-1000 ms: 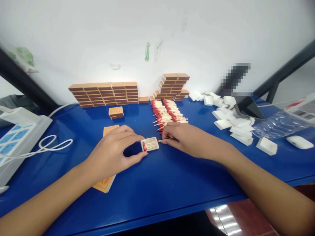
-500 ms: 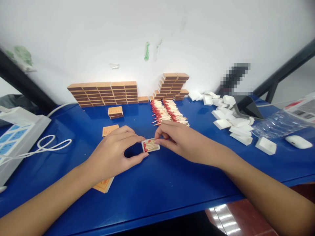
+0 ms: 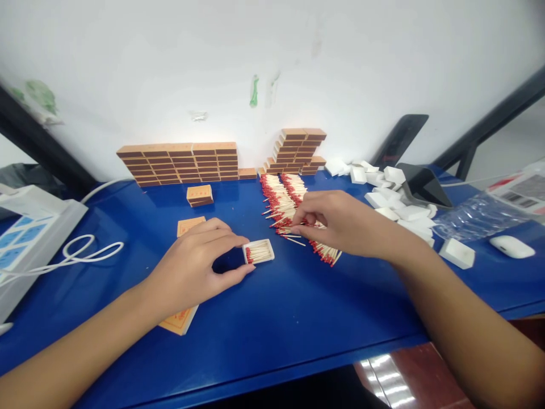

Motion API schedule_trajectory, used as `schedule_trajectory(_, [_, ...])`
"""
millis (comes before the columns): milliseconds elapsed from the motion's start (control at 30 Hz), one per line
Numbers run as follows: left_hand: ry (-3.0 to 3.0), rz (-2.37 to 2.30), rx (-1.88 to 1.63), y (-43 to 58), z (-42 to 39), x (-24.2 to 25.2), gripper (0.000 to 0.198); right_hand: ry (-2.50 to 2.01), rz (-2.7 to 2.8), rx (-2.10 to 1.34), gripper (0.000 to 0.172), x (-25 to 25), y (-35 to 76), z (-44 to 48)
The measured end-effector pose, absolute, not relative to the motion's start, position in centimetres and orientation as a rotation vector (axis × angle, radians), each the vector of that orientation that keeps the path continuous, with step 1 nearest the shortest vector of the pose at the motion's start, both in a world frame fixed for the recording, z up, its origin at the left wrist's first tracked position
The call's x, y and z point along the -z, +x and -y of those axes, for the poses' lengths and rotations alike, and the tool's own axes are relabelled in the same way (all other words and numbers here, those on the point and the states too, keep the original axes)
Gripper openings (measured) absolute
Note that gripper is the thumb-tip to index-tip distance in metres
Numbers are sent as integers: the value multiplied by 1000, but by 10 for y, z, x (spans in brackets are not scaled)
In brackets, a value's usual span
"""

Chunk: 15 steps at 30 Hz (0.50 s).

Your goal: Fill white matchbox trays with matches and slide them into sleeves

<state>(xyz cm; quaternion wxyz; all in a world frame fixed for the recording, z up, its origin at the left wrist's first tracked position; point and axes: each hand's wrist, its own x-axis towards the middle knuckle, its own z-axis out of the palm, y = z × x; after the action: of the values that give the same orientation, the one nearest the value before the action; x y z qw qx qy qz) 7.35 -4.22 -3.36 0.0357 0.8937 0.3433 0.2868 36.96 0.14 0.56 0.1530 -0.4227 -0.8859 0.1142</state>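
Observation:
My left hand [image 3: 193, 267] pinches the left end of a small white tray of red-tipped matches [image 3: 259, 251] lying on the blue table [image 3: 272, 318]. My right hand [image 3: 340, 222] is up at the near end of a long pile of loose matches [image 3: 284, 199], thumb and fingers pinched on a few of them. More matches fan out beneath that hand. An orange matchbox sleeve [image 3: 190, 225] lies just beyond my left hand, and another [image 3: 179, 321] sits partly under my left wrist.
Stacks of orange matchboxes [image 3: 183, 162] line the wall, with another stack [image 3: 300, 150] to their right and a lone box [image 3: 200, 193]. White empty trays [image 3: 400, 213] are scattered at right, near a white mouse [image 3: 511, 246] and plastic wrap. A white device with a cable [image 3: 34, 238] sits left.
My right hand has left the tray and moved back and right to the loose match pile, where it pinches matches. My left hand keeps its hold on the tray.

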Motion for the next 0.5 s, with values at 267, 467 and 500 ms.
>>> schedule_trajectory(267, [2742, -1070, -875, 73, 42, 34, 26, -1351, 2730, -384, 21, 0, 368, 0])
schedule_trajectory(467, [2745, -1069, -875, 72, 42, 33, 26, -1431, 2722, -481, 21, -3, 372, 1])
schedule_trajectory(500, [2746, -1070, -875, 72, 41, 33, 26, -1445, 2724, -498, 20, -3, 373, 1])
